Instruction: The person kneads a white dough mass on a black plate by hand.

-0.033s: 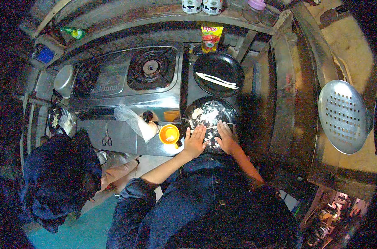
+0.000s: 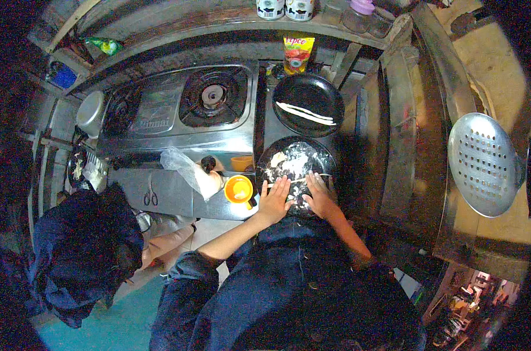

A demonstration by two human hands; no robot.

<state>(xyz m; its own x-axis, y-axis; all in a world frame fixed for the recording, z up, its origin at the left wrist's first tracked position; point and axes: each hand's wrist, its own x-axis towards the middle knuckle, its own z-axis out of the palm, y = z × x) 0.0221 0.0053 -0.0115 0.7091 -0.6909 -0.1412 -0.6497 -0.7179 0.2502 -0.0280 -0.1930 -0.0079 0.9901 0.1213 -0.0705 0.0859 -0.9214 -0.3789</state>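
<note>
Resting flat in head view: your L hand & R hand, fingers straight, gripping nothing, atop thin dough strip on floured black plate. Prob. light, soft, tears easily; take w/ flat fingers nr both ends.

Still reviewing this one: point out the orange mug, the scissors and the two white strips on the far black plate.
Orange mug (image 2: 238, 189), head view: inside its open top.
Scissors (image 2: 150, 192), head view: where blades and handles meet.
White strips (image 2: 306, 109), head view: midway along the farther strip.
</note>
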